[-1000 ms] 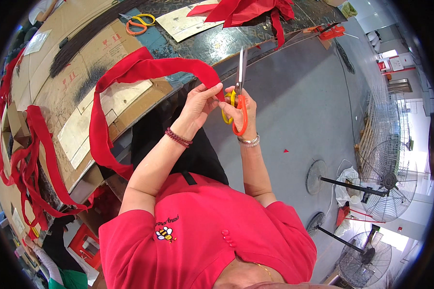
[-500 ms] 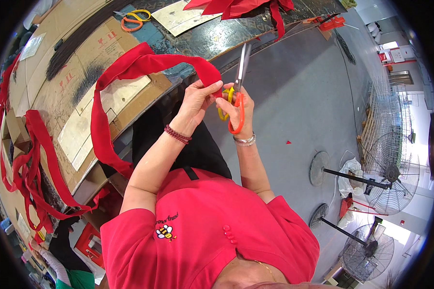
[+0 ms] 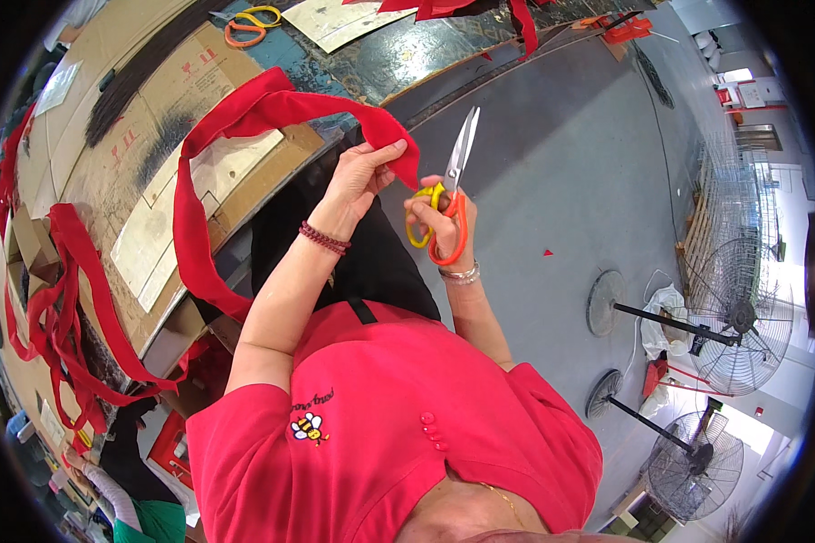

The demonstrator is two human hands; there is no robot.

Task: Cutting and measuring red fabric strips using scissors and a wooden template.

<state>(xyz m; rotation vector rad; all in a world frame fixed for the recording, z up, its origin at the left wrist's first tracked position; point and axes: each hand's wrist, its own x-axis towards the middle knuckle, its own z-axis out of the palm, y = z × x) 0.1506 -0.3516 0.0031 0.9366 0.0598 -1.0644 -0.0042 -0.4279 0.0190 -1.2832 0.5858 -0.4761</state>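
Note:
Between the thumb and fingers of my left hand [image 3: 360,174] is the end of a long red fabric strip [image 3: 190,217]. The strip loops up over the table edge and hangs down toward my left elbow. My right hand [image 3: 444,226] grips a pair of scissors [image 3: 462,149] with one yellow and one orange handle loop. Their blades point up and away from me, nearly closed, apart from the fabric. A small gap separates my two hands, in front of my body.
A cardboard-covered table [image 3: 154,136] runs along the left, with a second pair of scissors [image 3: 246,32], dark bristles [image 3: 136,81] and more red strips [image 3: 91,271]. Red fabric [image 3: 525,27] overhangs the far edge. Standing fans [image 3: 741,317] are at right. A co-worker's green sleeve [image 3: 158,520] shows lower left.
My right hand with the scissors has moved down, away from the strip's end and from my left hand. My left hand still holds the strip; the fabric end now shows freely.

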